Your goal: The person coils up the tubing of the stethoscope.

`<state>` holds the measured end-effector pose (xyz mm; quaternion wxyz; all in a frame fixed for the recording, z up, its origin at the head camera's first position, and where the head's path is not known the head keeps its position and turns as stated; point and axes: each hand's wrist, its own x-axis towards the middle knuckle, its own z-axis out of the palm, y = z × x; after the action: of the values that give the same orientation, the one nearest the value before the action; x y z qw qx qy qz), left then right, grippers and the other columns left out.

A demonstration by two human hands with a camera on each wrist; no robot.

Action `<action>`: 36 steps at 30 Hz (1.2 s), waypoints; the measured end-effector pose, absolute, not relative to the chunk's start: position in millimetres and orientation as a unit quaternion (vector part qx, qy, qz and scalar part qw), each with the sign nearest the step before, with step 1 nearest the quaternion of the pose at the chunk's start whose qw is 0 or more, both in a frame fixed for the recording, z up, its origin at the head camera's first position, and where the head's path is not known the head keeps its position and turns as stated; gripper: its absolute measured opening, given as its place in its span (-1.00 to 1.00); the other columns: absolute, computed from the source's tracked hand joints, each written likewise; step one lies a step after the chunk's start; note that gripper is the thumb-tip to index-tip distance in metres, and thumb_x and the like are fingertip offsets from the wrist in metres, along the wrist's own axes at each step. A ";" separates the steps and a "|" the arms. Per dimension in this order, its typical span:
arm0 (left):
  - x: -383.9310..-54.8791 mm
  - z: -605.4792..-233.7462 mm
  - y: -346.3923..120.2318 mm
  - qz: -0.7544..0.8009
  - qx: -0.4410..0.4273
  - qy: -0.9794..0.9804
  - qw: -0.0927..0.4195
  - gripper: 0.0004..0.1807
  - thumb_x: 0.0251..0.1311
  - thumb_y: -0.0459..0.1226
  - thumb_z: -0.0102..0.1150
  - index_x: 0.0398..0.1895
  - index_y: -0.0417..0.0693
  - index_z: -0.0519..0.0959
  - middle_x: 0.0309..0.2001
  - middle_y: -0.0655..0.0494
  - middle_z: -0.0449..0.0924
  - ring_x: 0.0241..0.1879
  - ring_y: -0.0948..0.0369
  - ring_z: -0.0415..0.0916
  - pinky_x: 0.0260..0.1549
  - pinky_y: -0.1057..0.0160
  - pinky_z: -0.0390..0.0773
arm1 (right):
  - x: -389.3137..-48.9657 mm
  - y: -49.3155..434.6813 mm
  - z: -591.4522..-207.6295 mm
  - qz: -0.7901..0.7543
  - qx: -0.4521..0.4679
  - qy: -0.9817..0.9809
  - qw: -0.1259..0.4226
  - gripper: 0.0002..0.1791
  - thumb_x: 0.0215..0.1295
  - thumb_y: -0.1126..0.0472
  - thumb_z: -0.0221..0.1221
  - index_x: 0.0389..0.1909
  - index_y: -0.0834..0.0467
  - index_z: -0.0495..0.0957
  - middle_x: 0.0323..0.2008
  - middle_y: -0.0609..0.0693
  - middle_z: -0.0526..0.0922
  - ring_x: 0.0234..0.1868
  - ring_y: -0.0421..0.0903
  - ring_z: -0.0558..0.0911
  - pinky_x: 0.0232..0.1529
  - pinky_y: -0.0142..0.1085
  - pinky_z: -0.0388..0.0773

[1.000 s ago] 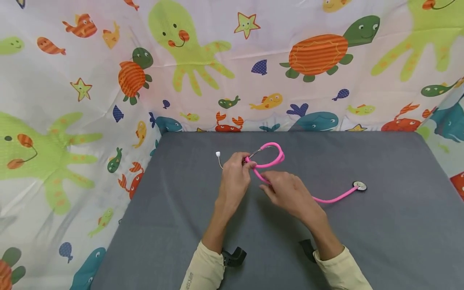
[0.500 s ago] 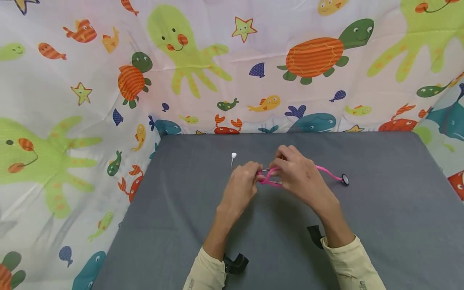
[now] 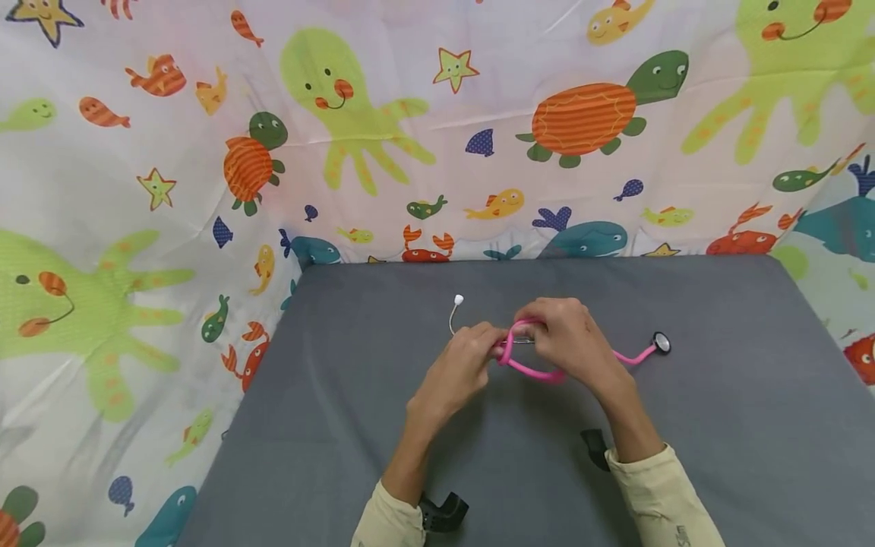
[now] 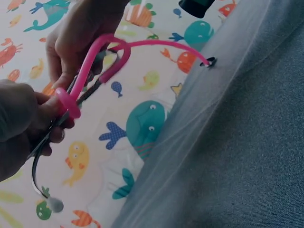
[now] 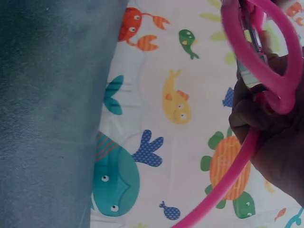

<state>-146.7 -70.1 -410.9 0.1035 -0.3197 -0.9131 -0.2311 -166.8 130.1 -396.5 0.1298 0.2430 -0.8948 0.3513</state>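
Observation:
A pink stethoscope [image 3: 536,373] is held up over the table between both hands. My left hand [image 3: 459,365] grips its metal ear tubes, one white ear tip [image 3: 459,300] poking out above the knuckles. In the left wrist view a turn of pink tubing [image 4: 70,105] wraps round the metal tubes beside the left fingers. My right hand [image 3: 581,346] pinches the tubing near the fork, where the right wrist view shows a pink loop [image 5: 283,90] over the fingers. From the right hand the tube runs out to the round chest piece [image 3: 661,343]. The other ear tip is hidden.
A grey cloth [image 3: 314,425] covers the table. Behind and at the left hangs a white curtain [image 3: 383,220] printed with sea animals. A black strap [image 3: 444,513] sits at the left wrist, another dark strap [image 3: 595,448] at the right.
My right hand has moved from the trailing tube up to the fork and drawn the tubing into a loop round the ear tubes. My left hand has shifted right and slightly nearer.

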 end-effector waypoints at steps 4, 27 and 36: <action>-148.2 -409.5 -72.5 -0.234 -0.341 -0.906 0.090 -0.74 0.34 -0.36 0.35 0.06 -0.19 0.71 -0.21 0.06 0.70 -0.25 0.22 0.53 -0.10 0.31 0.60 | -167.1 131.6 -390.0 0.339 0.244 -0.899 0.129 -0.94 0.18 0.41 0.42 -0.34 0.23 0.80 -0.43 0.06 0.79 -0.50 -0.17 0.60 -0.43 -0.38 0.56; -146.7 -395.9 -85.0 -0.404 -0.397 -0.813 0.135 -0.13 0.29 -0.35 0.38 0.62 -0.16 0.18 -0.20 -0.02 0.73 -0.27 0.22 0.63 -0.17 0.40 0.65 | -171.7 165.8 -383.6 0.425 0.253 -0.869 0.006 -0.82 0.28 0.27 0.43 -0.13 0.21 0.80 -0.33 0.04 0.83 -0.37 -0.18 0.68 -0.32 -0.42 0.63; -148.6 -392.1 -81.0 -0.439 -0.327 -0.815 0.194 -0.32 0.33 -0.37 0.34 0.51 -0.20 0.38 -0.24 -0.06 0.70 -0.28 0.16 0.60 -0.18 0.32 0.69 | -160.0 148.1 -394.7 0.477 0.210 -0.851 -0.063 -0.73 0.50 0.14 0.24 0.05 0.22 0.68 -0.52 0.05 0.72 -0.60 -0.08 0.66 -0.49 -0.30 0.61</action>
<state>-148.6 -81.0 -392.1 0.1938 -0.3265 -0.8146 -0.4385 -160.0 148.1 -394.7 -0.0634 0.2097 -0.8513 0.4768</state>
